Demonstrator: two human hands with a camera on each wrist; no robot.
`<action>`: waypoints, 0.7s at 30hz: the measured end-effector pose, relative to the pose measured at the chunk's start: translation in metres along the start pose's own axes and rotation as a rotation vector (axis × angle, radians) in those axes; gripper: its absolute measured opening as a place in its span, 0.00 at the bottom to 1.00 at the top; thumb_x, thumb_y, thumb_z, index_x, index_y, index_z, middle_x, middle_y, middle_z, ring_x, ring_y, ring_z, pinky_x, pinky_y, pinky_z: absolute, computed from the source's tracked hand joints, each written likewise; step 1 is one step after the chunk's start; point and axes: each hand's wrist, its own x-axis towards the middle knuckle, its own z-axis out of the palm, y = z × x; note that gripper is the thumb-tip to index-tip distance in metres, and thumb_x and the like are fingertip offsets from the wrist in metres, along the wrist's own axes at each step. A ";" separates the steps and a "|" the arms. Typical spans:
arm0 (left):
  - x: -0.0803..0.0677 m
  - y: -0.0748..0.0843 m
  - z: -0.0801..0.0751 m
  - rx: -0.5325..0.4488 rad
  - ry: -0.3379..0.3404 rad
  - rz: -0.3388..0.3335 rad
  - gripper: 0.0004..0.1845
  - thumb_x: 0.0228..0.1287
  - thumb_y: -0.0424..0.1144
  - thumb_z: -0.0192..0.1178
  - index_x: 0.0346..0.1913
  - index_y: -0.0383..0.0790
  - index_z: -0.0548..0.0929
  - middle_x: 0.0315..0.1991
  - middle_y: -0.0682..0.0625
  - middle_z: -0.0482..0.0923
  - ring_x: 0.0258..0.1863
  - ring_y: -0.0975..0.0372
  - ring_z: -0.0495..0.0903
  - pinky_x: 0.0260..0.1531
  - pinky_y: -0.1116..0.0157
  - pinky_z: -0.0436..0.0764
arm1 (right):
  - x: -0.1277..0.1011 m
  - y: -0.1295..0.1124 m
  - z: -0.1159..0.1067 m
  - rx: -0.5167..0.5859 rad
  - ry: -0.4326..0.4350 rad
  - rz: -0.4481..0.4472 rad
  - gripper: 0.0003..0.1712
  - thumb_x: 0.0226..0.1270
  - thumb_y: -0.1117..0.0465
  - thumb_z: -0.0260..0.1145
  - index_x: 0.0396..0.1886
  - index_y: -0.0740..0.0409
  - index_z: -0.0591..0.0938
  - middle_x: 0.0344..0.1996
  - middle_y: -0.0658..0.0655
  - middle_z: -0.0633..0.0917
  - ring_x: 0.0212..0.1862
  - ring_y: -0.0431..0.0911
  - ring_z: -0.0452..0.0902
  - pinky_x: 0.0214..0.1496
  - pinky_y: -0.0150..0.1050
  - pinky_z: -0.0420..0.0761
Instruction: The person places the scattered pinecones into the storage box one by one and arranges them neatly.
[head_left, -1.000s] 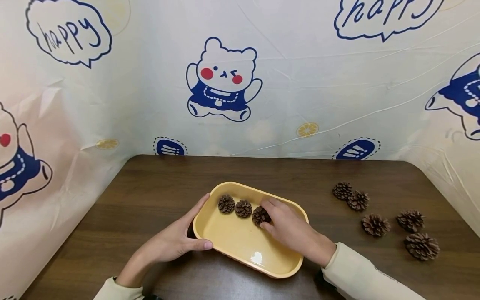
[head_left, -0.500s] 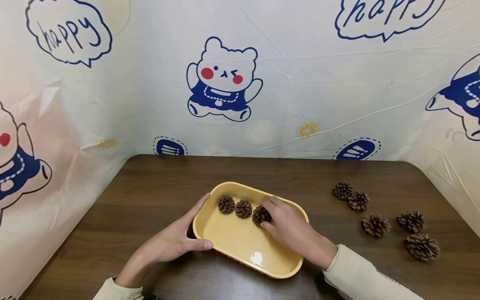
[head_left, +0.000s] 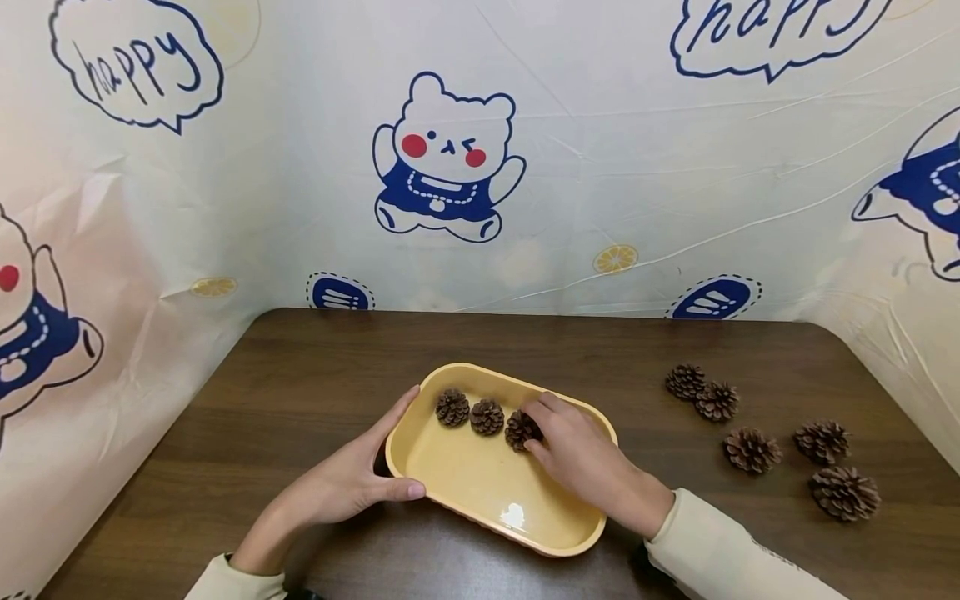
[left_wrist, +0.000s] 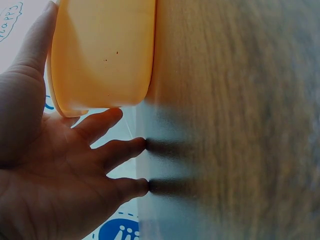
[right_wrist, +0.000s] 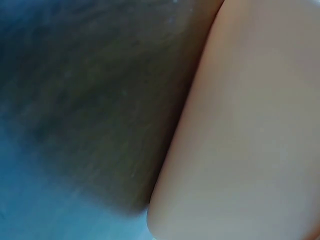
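A yellow plastic basin stands at an angle on the table. My left hand grips its left end, thumb at the near rim and index finger at the far-left side. In the left wrist view this hand has its thumb along the basin wall, while the lower fingertips touch the table. Inside, a pine cone and a second pine cone sit along the far wall. My right hand reaches in and holds a third pine cone at its right side, partly covering it.
Several more pine cones lie loose on the right of the brown wooden table, among them a large pine cone and a pine cone. A printed cloth hangs behind the table. The basin's outer wall fills much of the right wrist view.
Hardly anything differs. The right thumb and the pine cone under it have shifted very slightly to the right; the left hand and basin have stayed put.
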 end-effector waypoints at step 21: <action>0.000 0.000 0.000 -0.002 -0.001 -0.005 0.62 0.61 0.55 0.76 0.86 0.65 0.40 0.86 0.41 0.49 0.80 0.41 0.57 0.74 0.36 0.60 | -0.001 0.000 0.004 -0.066 0.018 -0.042 0.22 0.58 0.67 0.80 0.52 0.66 0.86 0.44 0.60 0.84 0.42 0.51 0.84 0.45 0.46 0.86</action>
